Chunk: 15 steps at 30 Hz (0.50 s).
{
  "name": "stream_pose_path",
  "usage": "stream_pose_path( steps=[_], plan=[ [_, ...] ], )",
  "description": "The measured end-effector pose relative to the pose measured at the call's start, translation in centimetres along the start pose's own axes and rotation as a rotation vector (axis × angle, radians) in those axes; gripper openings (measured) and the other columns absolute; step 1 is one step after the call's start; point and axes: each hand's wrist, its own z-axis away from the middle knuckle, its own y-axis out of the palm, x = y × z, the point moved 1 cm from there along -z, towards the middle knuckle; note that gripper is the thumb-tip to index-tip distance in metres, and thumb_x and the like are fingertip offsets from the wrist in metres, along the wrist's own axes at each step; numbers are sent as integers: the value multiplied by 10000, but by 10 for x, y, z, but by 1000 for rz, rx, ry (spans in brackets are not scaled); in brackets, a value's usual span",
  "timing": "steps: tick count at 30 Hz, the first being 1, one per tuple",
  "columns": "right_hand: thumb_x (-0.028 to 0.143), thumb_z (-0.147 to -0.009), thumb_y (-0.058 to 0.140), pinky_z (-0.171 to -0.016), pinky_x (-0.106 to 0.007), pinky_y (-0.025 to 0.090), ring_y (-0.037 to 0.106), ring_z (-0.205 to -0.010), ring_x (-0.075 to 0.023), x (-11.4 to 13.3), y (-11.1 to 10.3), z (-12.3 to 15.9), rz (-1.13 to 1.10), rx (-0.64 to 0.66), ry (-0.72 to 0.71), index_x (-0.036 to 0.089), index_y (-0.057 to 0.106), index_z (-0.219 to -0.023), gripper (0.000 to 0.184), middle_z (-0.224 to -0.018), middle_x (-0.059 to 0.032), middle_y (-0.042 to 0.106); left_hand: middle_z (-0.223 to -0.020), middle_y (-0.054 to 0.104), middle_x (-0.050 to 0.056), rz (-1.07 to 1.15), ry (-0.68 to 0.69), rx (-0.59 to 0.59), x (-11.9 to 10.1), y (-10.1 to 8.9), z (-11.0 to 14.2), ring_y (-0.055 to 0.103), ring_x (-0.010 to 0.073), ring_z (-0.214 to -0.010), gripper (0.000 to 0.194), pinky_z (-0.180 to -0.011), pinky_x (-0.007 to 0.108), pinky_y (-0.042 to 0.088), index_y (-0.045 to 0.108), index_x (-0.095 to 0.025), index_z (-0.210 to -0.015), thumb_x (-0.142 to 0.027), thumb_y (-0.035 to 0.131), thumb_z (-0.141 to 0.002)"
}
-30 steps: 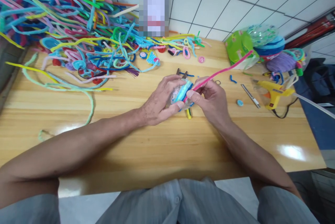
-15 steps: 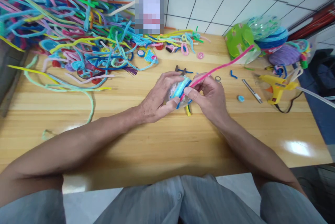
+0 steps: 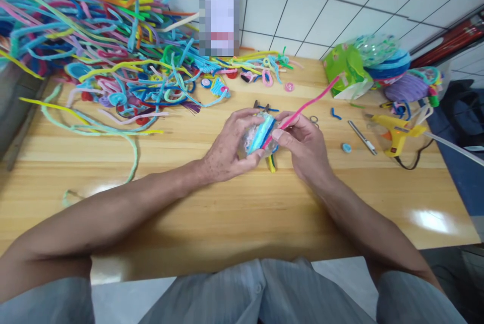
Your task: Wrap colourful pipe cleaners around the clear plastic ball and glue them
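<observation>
Near the middle of the table, my left hand [image 3: 230, 150] is closed round a clear rounded plastic piece [image 3: 247, 142] with light blue and dark blue pipe cleaner strips [image 3: 262, 133] lying side by side across it. My right hand [image 3: 304, 145] pinches a pink pipe cleaner [image 3: 308, 103] between thumb and fingers. Its lower end lies along the dark blue strip, and its free end points up and right. Just behind my hands are the dark tips of a tool [image 3: 260, 106], mostly hidden. A short yellow and green piece [image 3: 271, 163] shows below the plastic.
A large heap of coloured pipe cleaners [image 3: 94, 41] fills the back left. To the right lie a yellow glue gun [image 3: 397, 129], a utility knife [image 3: 362, 137] and a small blue disc [image 3: 346, 148]. A green box [image 3: 346, 69] and wrapped balls stand behind. A pixelated upright panel [image 3: 220, 11] is at the back.
My right hand has shifted slightly right along the pink pipe cleaner, whose free end now sits lower and further left. The left hand keeps its hold. The whole view has tilted slightly.
</observation>
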Motion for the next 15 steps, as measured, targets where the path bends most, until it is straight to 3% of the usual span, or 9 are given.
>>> stream_pose_path(
  steps=[6, 15],
  plan=[
    [504, -830, 925, -819, -370, 577, 671, -1050, -234, -3, 0, 1, 81, -7, -54, 302, 742, -917, 286, -1127, -20, 726, -1602, 520, 195, -56, -26, 42, -1, 3, 2, 505, 372, -1532, 748, -1258, 640, 474, 351, -276, -1666, -482, 677, -1025],
    [477, -821, 944, -816, -382, 577, 650, -1003, -227, -1, 3, 3, 115, 5, -74, 308, 743, -908, 277, -1139, -23, 715, -1549, 551, 188, 42, -40, 42, -3, 1, -2, 521, 367, -1518, 657, -1245, 626, 482, 445, -272, -1559, -530, 701, -1012]
  ],
)
